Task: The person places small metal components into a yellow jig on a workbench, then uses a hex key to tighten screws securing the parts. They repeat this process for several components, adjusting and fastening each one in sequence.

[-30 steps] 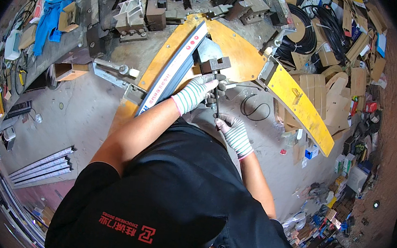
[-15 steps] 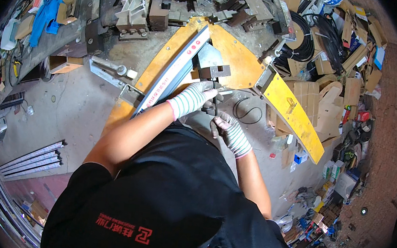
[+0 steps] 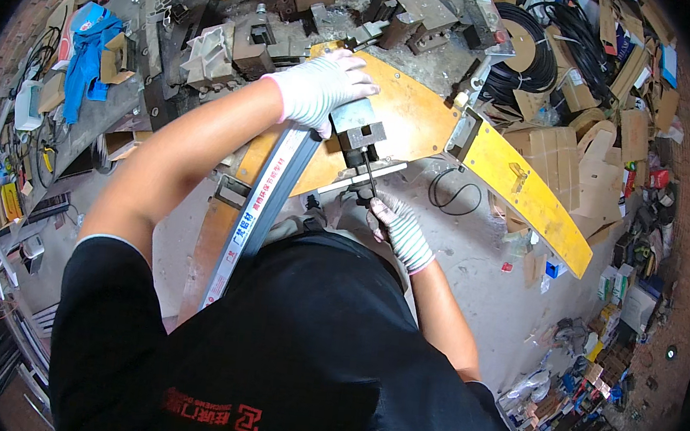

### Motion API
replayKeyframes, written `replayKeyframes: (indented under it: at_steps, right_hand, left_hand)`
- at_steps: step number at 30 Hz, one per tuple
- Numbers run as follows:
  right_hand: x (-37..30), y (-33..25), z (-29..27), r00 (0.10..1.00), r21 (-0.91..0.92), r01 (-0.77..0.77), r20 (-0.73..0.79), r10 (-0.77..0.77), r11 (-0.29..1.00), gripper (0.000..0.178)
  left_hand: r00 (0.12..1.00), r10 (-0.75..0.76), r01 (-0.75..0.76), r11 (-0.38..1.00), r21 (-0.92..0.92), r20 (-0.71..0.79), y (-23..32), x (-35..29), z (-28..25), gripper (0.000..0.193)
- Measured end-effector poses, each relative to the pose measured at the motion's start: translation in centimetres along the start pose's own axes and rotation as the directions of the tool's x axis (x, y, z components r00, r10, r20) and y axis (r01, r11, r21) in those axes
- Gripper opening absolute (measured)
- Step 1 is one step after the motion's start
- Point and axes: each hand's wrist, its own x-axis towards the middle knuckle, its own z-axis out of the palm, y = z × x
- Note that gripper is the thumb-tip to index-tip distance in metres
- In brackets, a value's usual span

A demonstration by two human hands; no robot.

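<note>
A long aluminium profile (image 3: pixel 268 186) with a printed white film strip lies slanted across the yellow curved bench plate (image 3: pixel 412 96), its near end reaching down beside my body. My left hand (image 3: pixel 324 91), in a striped glove, is closed over the profile's far end and hides it. Right of that hand sits a steel block (image 3: pixel 362 136) with a square notch, on a dark clamp-like fixture. A thin dark rod (image 3: pixel 369 170) runs from the fixture toward me. My right hand (image 3: pixel 398 231), gloved too, has its fingers closed around the near end of this rod.
A second yellow curved plate (image 3: pixel 533 189) extends to the right. Metal jigs (image 3: pixel 421 13) stand along the back of the bench. Black cable coils (image 3: pixel 530 54) and cardboard (image 3: pixel 597 175) are heaped at the right. A blue cloth (image 3: pixel 91 54) lies at the left.
My left hand has left the rod and moved far and left onto the profile's end. The profile has shifted toward me. My right hand stays at the rod.
</note>
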Motion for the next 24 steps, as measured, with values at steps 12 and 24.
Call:
replayKeyframes:
  at_steps: [12, 24]
  right_hand:
    - [0.2, 0.7, -0.7, 0.999, -0.015, -0.029, -0.041, 0.028, 0.999, 0.03]
    - [0.1, 1.0, 0.6, 0.866, -0.68, 0.177, -0.236, -0.441, 0.711, 0.029]
  left_hand:
    - [0.976, 0.07, -0.059, 0.996, -0.06, 0.206, -1.8, 2.7, 0.4, 0.081]
    - [0.98, 0.07, -0.032, 0.979, -0.2, 0.188, -2.8, 2.8, 1.0, 0.073]
